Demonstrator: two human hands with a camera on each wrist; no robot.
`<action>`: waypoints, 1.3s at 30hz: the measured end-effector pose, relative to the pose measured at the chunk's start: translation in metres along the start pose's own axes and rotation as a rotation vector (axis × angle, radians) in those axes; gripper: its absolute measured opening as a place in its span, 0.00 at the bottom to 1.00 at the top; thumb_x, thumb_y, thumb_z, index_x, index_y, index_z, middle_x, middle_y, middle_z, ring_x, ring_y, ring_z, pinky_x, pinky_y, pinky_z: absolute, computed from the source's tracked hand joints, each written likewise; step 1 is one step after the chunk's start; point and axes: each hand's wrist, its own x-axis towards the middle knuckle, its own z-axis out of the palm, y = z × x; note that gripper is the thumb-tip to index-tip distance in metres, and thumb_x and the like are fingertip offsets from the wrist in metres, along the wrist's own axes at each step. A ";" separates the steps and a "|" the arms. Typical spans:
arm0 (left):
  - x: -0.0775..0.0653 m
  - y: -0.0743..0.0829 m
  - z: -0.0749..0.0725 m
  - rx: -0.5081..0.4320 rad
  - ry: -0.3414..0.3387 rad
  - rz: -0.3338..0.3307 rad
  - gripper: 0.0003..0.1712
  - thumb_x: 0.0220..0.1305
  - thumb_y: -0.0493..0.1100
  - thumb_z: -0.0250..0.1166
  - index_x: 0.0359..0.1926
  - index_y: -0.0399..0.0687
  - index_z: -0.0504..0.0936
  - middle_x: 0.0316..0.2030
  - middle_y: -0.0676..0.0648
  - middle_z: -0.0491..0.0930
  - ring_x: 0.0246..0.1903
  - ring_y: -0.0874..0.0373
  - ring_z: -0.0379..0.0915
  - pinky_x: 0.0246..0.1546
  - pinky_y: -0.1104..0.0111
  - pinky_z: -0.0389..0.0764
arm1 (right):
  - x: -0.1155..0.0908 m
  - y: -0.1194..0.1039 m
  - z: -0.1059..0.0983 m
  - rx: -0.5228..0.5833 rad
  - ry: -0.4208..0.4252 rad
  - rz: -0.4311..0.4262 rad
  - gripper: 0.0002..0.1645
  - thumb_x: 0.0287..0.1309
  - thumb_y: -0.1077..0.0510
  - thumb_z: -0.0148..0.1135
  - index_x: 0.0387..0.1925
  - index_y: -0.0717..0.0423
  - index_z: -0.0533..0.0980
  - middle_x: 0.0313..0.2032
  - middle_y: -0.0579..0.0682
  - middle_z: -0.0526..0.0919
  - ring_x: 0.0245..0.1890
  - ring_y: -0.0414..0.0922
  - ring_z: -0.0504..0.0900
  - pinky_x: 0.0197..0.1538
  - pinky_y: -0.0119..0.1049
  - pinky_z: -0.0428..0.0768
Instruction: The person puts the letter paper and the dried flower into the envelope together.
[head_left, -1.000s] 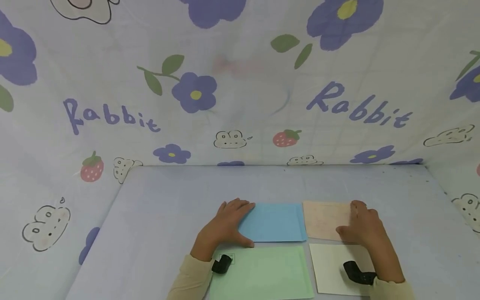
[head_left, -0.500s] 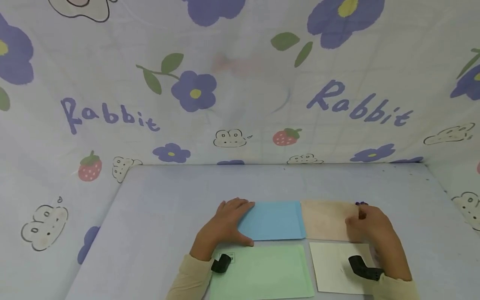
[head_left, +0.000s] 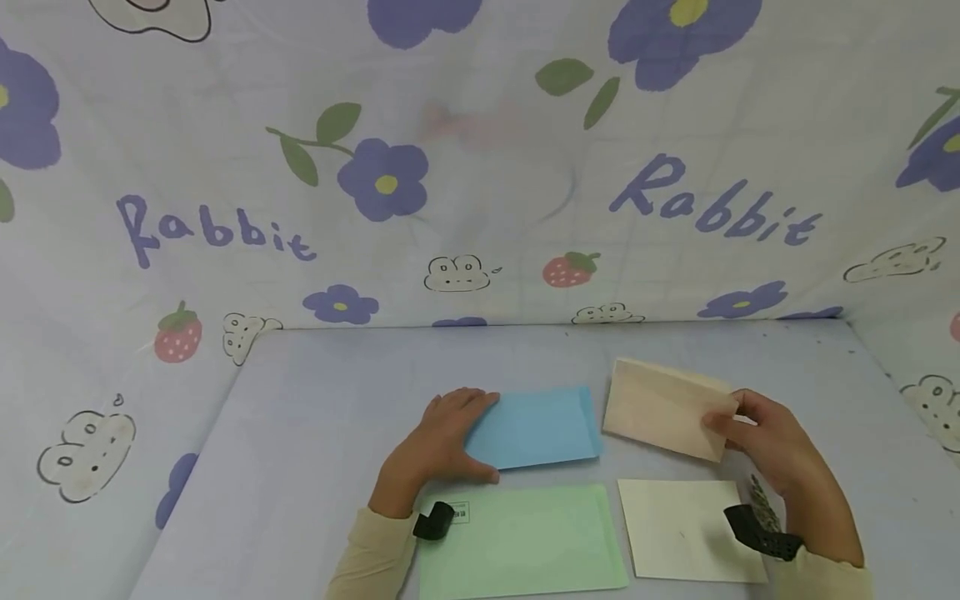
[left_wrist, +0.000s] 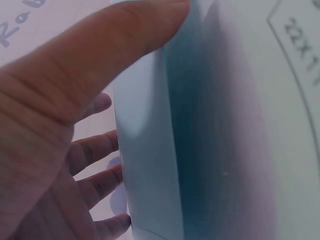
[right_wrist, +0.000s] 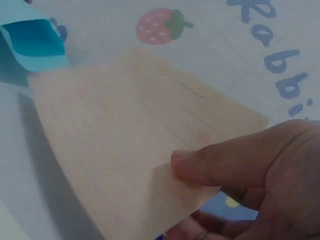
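Head view, peach paper [head_left: 667, 412]: right of centre in the frame; raised and tilted, lower edge sloping down to the right. Whether a corner touches the table [head_left: 337, 392] cannot be told.
Right hand [head_left: 772, 442]: pinches the peach paper at its right end, thumb on the near face, fingers behind; no slack gap seen.
Blue envelope [head_left: 536, 429]: centre of the frame, left of the peach paper and apart from it; right wrist view, upper left, shows its mouth gaping.
Left hand [head_left: 442, 437]: holds the blue envelope at its left end, thumb at the near edge, fingers at the far edge, spread only to the envelope's width.
Change noted: half a second ago the peach paper lay flat against the blue envelope's right end; it is now lifted away.
Bearing on the work: judged at a two-handed stage, the paper free to be turned.
Green envelope [head_left: 525, 542]: lower centre, lying flat, unheld.
Cream paper [head_left: 678, 533]: lower right, flat beside the green envelope, below the right hand, unheld.
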 end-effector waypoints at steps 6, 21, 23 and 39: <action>-0.001 -0.002 -0.003 -0.002 0.021 -0.001 0.61 0.42 0.59 0.83 0.74 0.47 0.64 0.68 0.42 0.67 0.70 0.45 0.57 0.68 0.39 0.52 | 0.001 -0.001 0.000 0.112 0.083 -0.107 0.30 0.64 0.66 0.66 0.64 0.61 0.65 0.34 0.37 0.80 0.34 0.36 0.81 0.35 0.33 0.81; -0.004 -0.002 -0.006 -0.010 0.050 0.014 0.62 0.41 0.59 0.84 0.75 0.47 0.63 0.68 0.41 0.66 0.70 0.45 0.57 0.67 0.39 0.53 | -0.001 -0.025 0.024 -0.055 0.073 -0.184 0.40 0.62 0.60 0.69 0.71 0.61 0.62 0.27 0.50 0.76 0.23 0.42 0.72 0.26 0.37 0.73; -0.004 -0.002 -0.006 -0.005 0.053 0.016 0.62 0.41 0.59 0.84 0.75 0.47 0.63 0.68 0.41 0.67 0.69 0.45 0.57 0.67 0.39 0.53 | -0.001 -0.026 0.025 -0.046 0.048 -0.156 0.41 0.63 0.58 0.69 0.71 0.63 0.61 0.31 0.51 0.80 0.26 0.41 0.78 0.30 0.37 0.79; -0.003 -0.007 -0.003 0.013 0.069 0.016 0.64 0.39 0.59 0.85 0.75 0.47 0.64 0.67 0.40 0.66 0.69 0.44 0.58 0.67 0.39 0.53 | -0.001 -0.028 0.027 -0.055 0.030 -0.018 0.26 0.69 0.52 0.62 0.56 0.72 0.73 0.41 0.59 0.87 0.31 0.46 0.87 0.36 0.34 0.84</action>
